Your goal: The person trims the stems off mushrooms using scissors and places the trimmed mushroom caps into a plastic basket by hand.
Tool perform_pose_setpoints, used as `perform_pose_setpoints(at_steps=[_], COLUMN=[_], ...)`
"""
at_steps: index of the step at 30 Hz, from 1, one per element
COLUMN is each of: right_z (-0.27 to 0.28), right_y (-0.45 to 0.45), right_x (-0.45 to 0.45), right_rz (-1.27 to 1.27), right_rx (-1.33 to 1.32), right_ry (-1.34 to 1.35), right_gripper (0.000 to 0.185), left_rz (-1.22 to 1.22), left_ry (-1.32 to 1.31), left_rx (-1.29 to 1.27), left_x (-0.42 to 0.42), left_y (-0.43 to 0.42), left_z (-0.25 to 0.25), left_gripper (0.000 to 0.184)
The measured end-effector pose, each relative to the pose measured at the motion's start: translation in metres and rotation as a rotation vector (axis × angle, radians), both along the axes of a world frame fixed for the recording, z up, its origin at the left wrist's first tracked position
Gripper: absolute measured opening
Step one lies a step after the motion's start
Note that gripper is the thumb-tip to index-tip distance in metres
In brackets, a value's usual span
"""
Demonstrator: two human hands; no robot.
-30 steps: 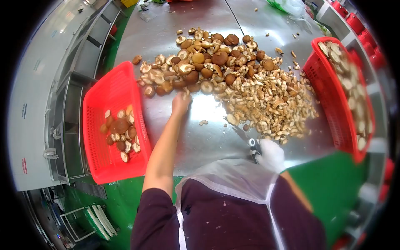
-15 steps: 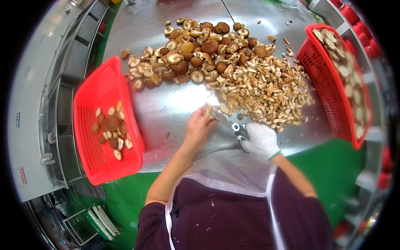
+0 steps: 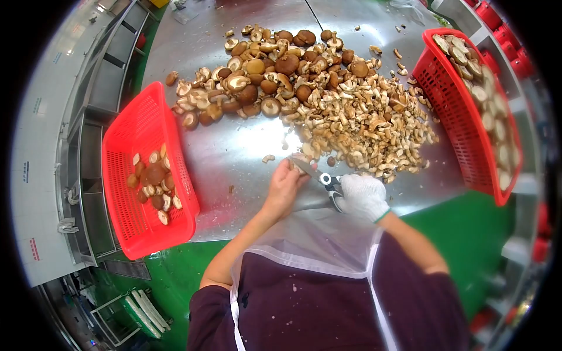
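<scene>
My left hand (image 3: 283, 186), bare, is closed in a pinch around a mushroom that my fingers mostly hide. In my right hand (image 3: 364, 198), which wears a white knitted glove, is a pair of scissors (image 3: 327, 180) with black and white handles. Their blades point left and reach my left fingertips. Just beyond the hands, a heap of small cut mushroom stems (image 3: 374, 117) spreads on the steel table (image 3: 219, 169). Whole brown-capped mushrooms (image 3: 257, 79) are piled farther back and to the left. One loose stem piece (image 3: 268, 158) lies near my left fingers.
A red perforated basket (image 3: 187, 219) at the left holds some mushrooms. Another red basket (image 3: 453, 117) at the right is filled with pale mushroom caps. Green floor (image 3: 193, 263) shows beyond the table's front edge. Red containers (image 3: 509, 50) stand on shelving at the far right.
A loose stem piece now lies on the table left of the blades. My hands and the scissors have shifted only slightly, and the view has moved a little.
</scene>
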State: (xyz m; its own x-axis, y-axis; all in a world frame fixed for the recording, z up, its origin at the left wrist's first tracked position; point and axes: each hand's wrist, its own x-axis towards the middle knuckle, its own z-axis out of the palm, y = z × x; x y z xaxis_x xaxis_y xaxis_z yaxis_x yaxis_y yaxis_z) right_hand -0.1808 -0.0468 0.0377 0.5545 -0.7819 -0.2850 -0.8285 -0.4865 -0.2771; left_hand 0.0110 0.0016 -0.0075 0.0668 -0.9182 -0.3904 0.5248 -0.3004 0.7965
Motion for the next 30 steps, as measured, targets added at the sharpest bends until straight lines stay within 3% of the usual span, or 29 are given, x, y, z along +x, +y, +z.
perform_pose_setpoints(at_steps=[3,8,10,11,13,16,18,21,23,25,30], right_z=[-0.006,-0.003,-0.006,-0.007,-0.014,-0.028,-0.029,-0.035,-0.029,-0.025,-0.034], right_y=[0.002,0.000,0.002,0.002,0.001,0.000,0.000,0.000,0.000,0.002,0.017], right_x=[-0.004,-0.016,-0.025,-0.030,-0.039,-0.043,-0.036,-0.030,-0.025,-0.028,-0.048], right_rz=[-0.020,-0.088,-0.165,-0.205,-0.243,-0.264,-0.245,-0.165,-0.135,-0.131,-0.205], right_rx=[0.002,0.088,0.044,0.024,0.025,0.007,0.027,0.001,0.034,0.032,0.024], right_ry=[-0.068,-0.047,-0.128,-0.169,-0.207,-0.255,-0.259,-0.293,-0.227,-0.221,-0.247], right_gripper=[0.032,0.031,0.031,0.031,0.032,0.034,0.035,0.034,0.034,0.035,0.037], left_rz=[0.031,0.318,0.468,0.637,0.715,0.617,0.498,0.183,-0.012,-0.063,0.105], left_ry=[-0.017,-0.175,-0.451,-0.681,-1.167,-2.372,-1.843,-1.496,-1.455,-1.561,-1.558], left_rx=[-0.001,-0.031,-0.137,-0.126,-0.219,-0.035,-0.210,-0.155,-0.084,-0.169,0.118], left_x=[0.000,0.051,0.099,0.127,0.189,0.207,0.180,0.135,0.120,0.112,0.082], left_y=[0.000,0.007,0.019,0.026,0.051,0.056,0.031,-0.022,-0.070,-0.105,-0.151], left_z=[0.006,0.023,0.057,0.064,0.077,0.088,0.076,0.029,-0.014,-0.055,-0.052], left_gripper=[0.036,0.037,0.031,0.028,0.031,0.035,0.037,0.032,0.030,0.034,0.042])
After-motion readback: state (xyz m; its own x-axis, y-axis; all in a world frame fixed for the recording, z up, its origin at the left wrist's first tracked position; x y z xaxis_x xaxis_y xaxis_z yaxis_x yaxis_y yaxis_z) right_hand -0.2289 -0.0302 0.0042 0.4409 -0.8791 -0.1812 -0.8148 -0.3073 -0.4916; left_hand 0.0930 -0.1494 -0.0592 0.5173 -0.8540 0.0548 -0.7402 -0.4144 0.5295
